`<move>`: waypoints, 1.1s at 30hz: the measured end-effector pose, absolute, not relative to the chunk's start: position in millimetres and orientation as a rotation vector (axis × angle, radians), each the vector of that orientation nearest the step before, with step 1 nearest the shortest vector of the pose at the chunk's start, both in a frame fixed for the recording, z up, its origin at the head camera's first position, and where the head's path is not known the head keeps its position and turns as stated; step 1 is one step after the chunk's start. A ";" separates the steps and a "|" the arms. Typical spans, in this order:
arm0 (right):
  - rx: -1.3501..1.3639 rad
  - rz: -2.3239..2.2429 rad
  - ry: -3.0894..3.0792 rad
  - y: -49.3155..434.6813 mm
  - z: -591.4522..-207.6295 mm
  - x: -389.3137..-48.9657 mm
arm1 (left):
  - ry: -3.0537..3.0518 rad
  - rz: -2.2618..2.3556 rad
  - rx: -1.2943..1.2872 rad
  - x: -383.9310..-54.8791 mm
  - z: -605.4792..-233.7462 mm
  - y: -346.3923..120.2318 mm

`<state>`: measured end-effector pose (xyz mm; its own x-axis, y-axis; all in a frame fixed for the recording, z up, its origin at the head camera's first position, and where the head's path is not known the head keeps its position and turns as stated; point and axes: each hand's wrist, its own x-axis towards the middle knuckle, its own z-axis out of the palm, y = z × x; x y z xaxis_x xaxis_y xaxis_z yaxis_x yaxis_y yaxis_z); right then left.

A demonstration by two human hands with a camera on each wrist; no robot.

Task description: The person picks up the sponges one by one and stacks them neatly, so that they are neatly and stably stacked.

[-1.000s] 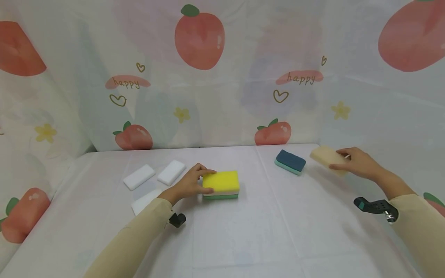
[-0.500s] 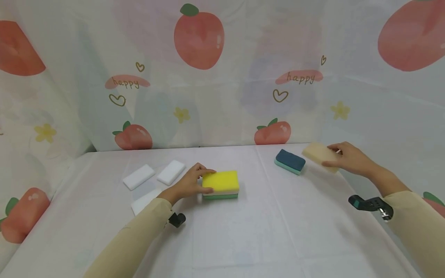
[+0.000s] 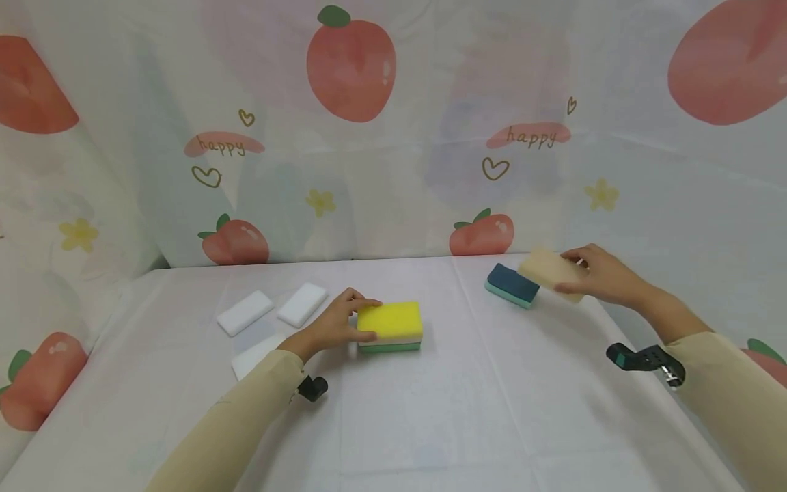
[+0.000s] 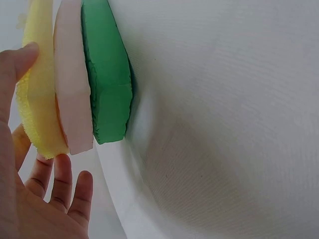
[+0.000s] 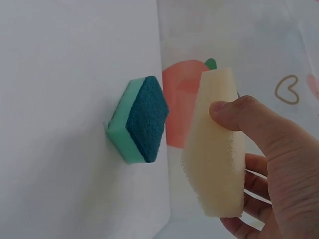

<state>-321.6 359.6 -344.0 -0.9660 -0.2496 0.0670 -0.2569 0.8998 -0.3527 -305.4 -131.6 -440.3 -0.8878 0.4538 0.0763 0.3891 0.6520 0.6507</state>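
Note:
In the head view my left hand (image 3: 332,328) pinches a yellow sponge (image 3: 393,320) between thumb and fingers. This sponge tops a stack on the table; the left wrist view shows a pale pinkish layer (image 4: 73,84) beneath it and a green layer (image 4: 107,79) at the bottom. Well to the right, my right hand (image 3: 605,277) holds a cream sponge (image 3: 546,268) in the air, thumb on one face, fingers partly hidden behind. Just left of it a sponge with a dark blue top and mint-green base (image 3: 512,284) lies on the table, apart from the cream one in the right wrist view.
Behind my left forearm and beyond it lie white sponge blocks (image 3: 244,313), one partly covered by the arm. A white cloth covers the table (image 3: 430,417). A curtain with fruit prints (image 3: 393,171) hangs along the back and sides.
My right hand has moved left and slightly away from me with the cream sponge, closer to the dark blue and mint sponge. My left hand has stayed on the stack.

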 end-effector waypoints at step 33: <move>0.662 0.663 -2.986 293.1 -328.7 -327.5 | 2.771 1.020 0.740 -305.4 -435.8 -133.2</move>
<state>-327.5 293.1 -328.7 -0.9103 -0.4013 0.1015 -0.4066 0.8206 -0.4017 -305.4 -133.2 -435.8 -0.8774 0.4741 0.0737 0.4088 0.6582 0.6322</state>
